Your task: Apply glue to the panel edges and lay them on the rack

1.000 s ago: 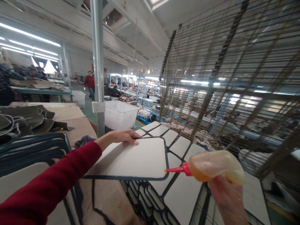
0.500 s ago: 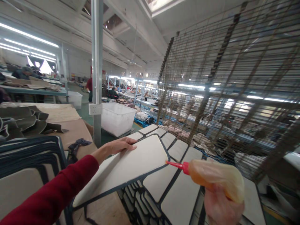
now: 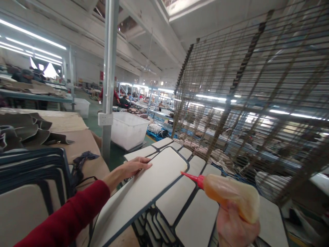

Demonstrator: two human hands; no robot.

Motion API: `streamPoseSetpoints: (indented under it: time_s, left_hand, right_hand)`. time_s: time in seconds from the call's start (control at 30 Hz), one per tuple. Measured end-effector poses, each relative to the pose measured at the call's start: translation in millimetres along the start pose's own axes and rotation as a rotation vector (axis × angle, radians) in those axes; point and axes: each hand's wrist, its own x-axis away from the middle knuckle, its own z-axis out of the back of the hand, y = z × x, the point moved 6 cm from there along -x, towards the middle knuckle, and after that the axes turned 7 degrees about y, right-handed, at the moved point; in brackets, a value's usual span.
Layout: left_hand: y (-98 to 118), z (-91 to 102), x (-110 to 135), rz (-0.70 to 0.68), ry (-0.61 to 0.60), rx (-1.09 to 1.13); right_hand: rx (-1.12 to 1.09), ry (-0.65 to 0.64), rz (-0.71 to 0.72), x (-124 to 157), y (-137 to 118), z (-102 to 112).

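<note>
Hands at work: your left hand [image 3: 133,167] lies flat, fingers together, on the far edge of the white rectangular dark-trimmed panel [image 3: 144,195], which is tilted over stacked white panels [image 3: 195,216]. Your right hand [image 3: 238,228] is clamped round the translucent amber squeeze bottle [image 3: 231,195], its red nozzle [image 3: 191,177] at the panel's right edge.

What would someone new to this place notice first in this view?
Front right, the right hand grips a soft amber squeeze bottle with a red nozzle, its tip close to a white flat panel edged in dark blue. The left hand, red-sleeved, rests flat on that panel. A tall rusty wire rack fills the right side behind.
</note>
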Motion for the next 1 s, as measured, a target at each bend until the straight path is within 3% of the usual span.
streamPoseSetpoints:
  time_s: [0.33, 0.53, 1.0]
  left_hand:
    - [-9, 9.0, 2, 0.018, 0.054, 0.048]
    - [-10, 12.8, 5, 0.036, 0.092, 0.057]
    - [-14, 25.1, 0, 0.064, 0.126, 0.085]
  right_hand:
    - [-0.077, 0.005, -0.037, 8, 5, -6]
    - [-0.062, -0.024, -0.098, 17, 10, -12]
    - [-0.017, -0.124, -0.098, 31, 9, -22]
